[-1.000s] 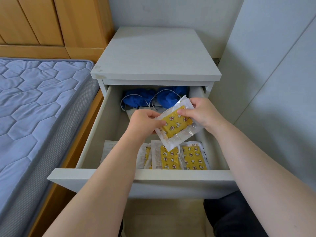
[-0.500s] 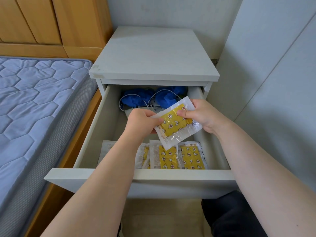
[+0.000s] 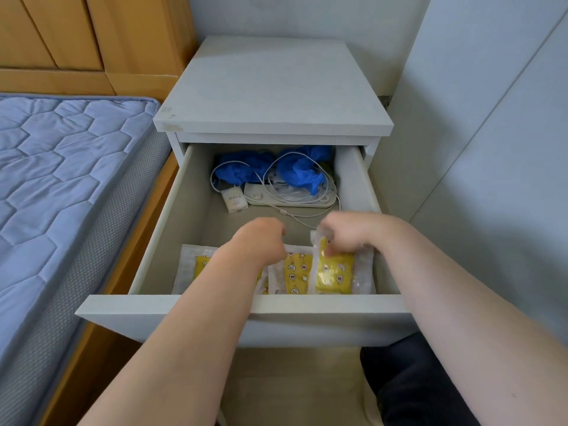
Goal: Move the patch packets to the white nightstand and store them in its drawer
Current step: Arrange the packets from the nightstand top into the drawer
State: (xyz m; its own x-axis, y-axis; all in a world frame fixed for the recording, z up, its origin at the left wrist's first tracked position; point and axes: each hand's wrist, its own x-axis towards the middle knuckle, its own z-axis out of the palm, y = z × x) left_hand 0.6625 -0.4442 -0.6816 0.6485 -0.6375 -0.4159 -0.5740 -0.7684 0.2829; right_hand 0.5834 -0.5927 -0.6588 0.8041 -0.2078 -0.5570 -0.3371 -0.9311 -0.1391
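Nearest, two bare forearms reach over the front panel of the open drawer (image 3: 246, 315) of the white nightstand (image 3: 273, 93). Just behind that panel, along the near edge of the drawer floor, lie the patch packets (image 3: 295, 273): clear crinkly pouches with yellow printed inserts, side by side and partly overlapping, one at the left mostly hidden under the left forearm. The right hand (image 3: 353, 233) is curled down with its fingertips pinching the upper edge of the rightmost packet (image 3: 335, 273), which is tipped up at its left side as it goes onto the row. The left hand (image 3: 261, 241) is loosely closed just above the middle packets; I cannot tell whether it grips anything. These packets look light, thin and floppy, with slick film that could slide between fingers, so a pinch on the sealed border should hold better than pressing the centre. Farther back sit a small white box (image 3: 234, 199), a flat white device (image 3: 292, 196), tangled white cable (image 3: 295, 167) and crumpled blue material (image 3: 299, 173) against the far wall.
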